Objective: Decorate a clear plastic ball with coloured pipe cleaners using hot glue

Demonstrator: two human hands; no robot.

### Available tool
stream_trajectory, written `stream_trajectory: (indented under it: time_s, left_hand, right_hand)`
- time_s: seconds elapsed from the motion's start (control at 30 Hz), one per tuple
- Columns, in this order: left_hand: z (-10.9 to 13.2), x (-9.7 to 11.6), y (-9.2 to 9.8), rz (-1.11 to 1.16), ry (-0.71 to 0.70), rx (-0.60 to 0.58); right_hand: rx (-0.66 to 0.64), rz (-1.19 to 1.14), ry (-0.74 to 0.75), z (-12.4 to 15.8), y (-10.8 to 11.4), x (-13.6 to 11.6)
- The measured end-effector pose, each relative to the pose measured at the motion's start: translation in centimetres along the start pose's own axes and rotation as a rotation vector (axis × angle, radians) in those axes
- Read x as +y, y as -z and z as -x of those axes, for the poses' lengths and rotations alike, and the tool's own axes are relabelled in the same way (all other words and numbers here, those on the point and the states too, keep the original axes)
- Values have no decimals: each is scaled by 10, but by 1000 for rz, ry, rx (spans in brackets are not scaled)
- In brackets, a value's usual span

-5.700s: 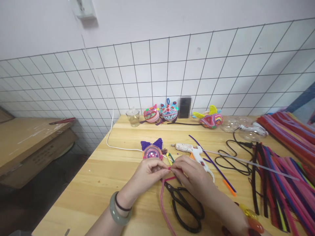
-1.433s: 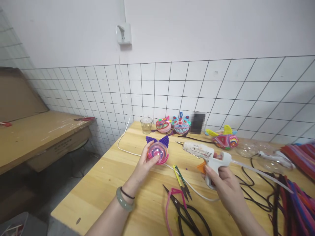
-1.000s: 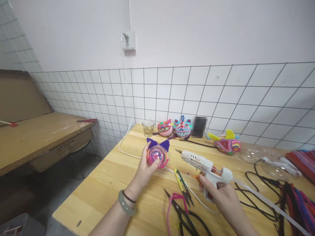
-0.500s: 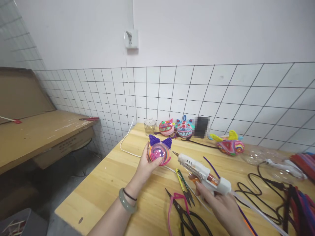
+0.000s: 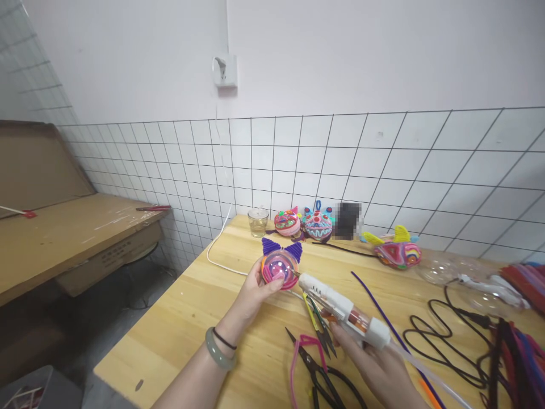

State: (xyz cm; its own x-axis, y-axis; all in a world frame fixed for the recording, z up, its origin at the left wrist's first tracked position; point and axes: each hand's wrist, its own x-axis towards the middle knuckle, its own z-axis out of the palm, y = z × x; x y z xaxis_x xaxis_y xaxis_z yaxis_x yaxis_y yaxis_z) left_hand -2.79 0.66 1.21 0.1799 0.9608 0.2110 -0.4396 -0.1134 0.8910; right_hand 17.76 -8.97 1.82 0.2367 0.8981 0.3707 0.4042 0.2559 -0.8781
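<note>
My left hand (image 5: pixel 261 284) is closed around a clear plastic ball (image 5: pixel 279 267) with pink, orange and purple pipe cleaner windings and two purple ears on top. In my right hand (image 5: pixel 370 355) is a white hot glue gun (image 5: pixel 330 298), fingers wrapped round its handle. Its nozzle tip is at the ball's right edge; whether it touches cannot be made out. Below the gun lie yellow-and-green thread snips (image 5: pixel 319 326). Black-handled scissors (image 5: pixel 317 369) rest nearer me, with a bent pink pipe cleaner (image 5: pixel 310 341) over them.
Along the wall stand a glass (image 5: pixel 258 222) and several decorated balls, one with yellow fins (image 5: pixel 398 253). To the right are clear plastic balls (image 5: pixel 438 270), a tangled black cord (image 5: pixel 443 335) and bundled pipe cleaners (image 5: pixel 525 363). A purple pipe cleaner (image 5: pixel 374 301) lies behind the gun.
The glue gun has moved left, bringing its nozzle to the ball's edge. My left hand has shifted the ball slightly right and down.
</note>
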Motion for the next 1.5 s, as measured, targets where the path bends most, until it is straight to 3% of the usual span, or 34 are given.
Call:
stream_trajectory:
  time_s: [0.17, 0.43, 0.63, 1.0, 1.2, 1.5]
  left_hand:
    - [2, 0, 0, 32, 30, -1]
    - [7, -4, -8, 158, 111, -38]
    - [5, -5, -5, 121, 78, -21]
    - [5, -3, -3, -93, -34, 88]
    - [5, -4, -2, -119, -64, 75]
    - [4, -7, 1, -146, -100, 65]
  right_hand:
    - [-113, 153, 52, 0, 6, 14]
    - [-142, 175, 132, -2, 4, -2]
    - [-130, 262, 146, 1, 5, 11]
    - [-134, 337, 603, -3, 9, 13]
    - [-80, 386, 683, -4, 8, 13]
    - [-119, 397, 734, -2, 11, 8]
